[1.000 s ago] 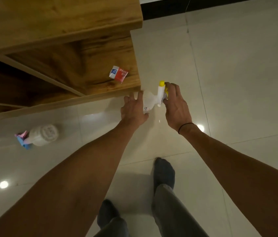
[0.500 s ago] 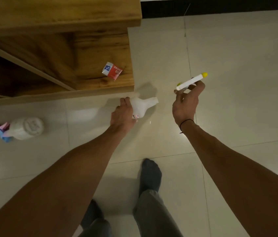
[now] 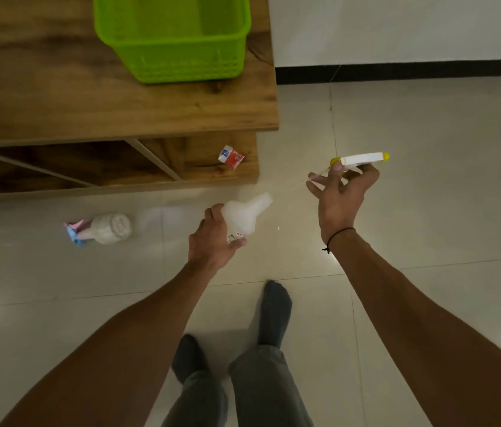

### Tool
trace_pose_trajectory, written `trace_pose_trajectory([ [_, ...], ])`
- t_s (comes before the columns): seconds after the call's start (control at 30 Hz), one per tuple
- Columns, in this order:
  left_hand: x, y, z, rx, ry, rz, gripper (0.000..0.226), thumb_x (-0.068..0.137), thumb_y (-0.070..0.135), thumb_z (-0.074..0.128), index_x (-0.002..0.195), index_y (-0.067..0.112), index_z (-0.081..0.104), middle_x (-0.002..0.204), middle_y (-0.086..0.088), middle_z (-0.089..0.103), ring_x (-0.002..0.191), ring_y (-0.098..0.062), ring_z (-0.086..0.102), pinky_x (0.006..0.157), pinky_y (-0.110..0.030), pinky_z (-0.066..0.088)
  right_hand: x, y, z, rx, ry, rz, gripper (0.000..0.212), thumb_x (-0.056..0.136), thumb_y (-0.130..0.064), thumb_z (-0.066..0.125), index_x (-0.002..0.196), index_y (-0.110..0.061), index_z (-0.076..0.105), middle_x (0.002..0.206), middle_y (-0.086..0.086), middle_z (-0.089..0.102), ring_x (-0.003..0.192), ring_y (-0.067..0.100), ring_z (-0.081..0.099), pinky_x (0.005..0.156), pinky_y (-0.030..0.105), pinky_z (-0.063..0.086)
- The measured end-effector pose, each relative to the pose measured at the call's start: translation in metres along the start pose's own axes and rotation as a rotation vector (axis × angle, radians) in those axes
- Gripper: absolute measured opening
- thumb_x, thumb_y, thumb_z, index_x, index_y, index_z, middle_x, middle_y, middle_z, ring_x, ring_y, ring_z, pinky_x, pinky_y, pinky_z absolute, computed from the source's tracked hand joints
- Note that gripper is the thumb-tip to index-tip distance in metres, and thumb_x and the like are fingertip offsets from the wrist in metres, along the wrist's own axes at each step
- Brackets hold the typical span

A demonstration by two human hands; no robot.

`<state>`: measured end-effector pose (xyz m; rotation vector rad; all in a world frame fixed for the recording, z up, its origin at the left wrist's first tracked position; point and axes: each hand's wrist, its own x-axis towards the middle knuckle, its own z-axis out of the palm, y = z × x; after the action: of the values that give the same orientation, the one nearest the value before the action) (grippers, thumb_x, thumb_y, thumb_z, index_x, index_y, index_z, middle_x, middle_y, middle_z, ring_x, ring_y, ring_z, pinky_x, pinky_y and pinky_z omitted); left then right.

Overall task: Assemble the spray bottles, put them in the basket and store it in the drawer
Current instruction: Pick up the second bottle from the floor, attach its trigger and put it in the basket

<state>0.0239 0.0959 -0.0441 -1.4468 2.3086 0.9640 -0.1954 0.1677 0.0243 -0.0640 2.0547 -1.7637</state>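
The left hand point(image 3: 216, 238) is wrapped around the body of a white bottle point(image 3: 244, 215), whose open neck tilts up and toward the right hand point(image 3: 340, 195). The right hand pinches a white trigger sprayer head with a yellow nozzle point(image 3: 363, 158) between thumb and fingers, its other fingers spread. A thin dip tube point(image 3: 301, 184) runs from below that grip down toward the bottle's mouth; its tip is too faint to place exactly.

The step in hand looks like fitting head to bottle. To do it well, the left grip should hold the neck steady and more upright, while the right hand brings the tube in line with the opening, feeds it in straight, then seats and twists the collar. A bent tube or a cross-threaded collar is the likely fault.

Off beyond the left hand, a second bottle with a pink and blue head point(image 3: 101, 231) lies on the floor. The green basket point(image 3: 178, 44) sits on the wooden cabinet point(image 3: 58, 97) above both hands.
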Motion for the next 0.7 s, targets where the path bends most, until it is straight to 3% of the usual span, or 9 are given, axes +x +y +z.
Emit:
trace_pose_trajectory([
  [0.37, -0.083, 0.001, -0.075, -0.055, 0.037, 0.002, 0.101, 0.076, 0.058, 0.086, 0.15, 0.022, 0.028, 0.148, -0.002, 0.047, 0.125, -0.026, 0.064, 0.087, -0.038, 0.06, -0.078, -0.087, 0.005, -0.006, -0.118, -0.023, 0.037, 0.105, -0.025, 0.053, 0.134, -0.016, 0.031, 0.127, 0.016, 0.054, 0.089, 0.036, 0.076, 0.082, 0.048, 0.065],
  [0.5, -0.112, 0.007, -0.103, -0.107, 0.035, 0.036, 0.101, 0.077, 0.058, 0.085, 0.152, 0.023, 0.026, 0.152, 0.0, 0.045, 0.128, -0.025, 0.062, 0.091, -0.037, 0.059, -0.107, -0.117, 0.009, -0.028, -0.21, -0.043, 0.027, 0.106, -0.024, 0.053, 0.125, -0.022, 0.032, 0.129, 0.02, 0.053, 0.09, 0.037, 0.076, 0.086, 0.046, 0.065],
  [0.7, -0.139, 0.019, -0.149, -0.193, 0.086, 0.036, 0.101, 0.078, 0.057, 0.085, 0.154, 0.026, 0.025, 0.153, 0.002, 0.044, 0.129, -0.024, 0.06, 0.095, -0.039, 0.06, -0.131, -0.158, 0.02, -0.101, -0.352, -0.105, 0.039, 0.107, -0.021, 0.053, 0.136, -0.007, 0.031, 0.133, 0.026, 0.051, 0.101, 0.04, 0.073, 0.094, 0.044, 0.062],
])
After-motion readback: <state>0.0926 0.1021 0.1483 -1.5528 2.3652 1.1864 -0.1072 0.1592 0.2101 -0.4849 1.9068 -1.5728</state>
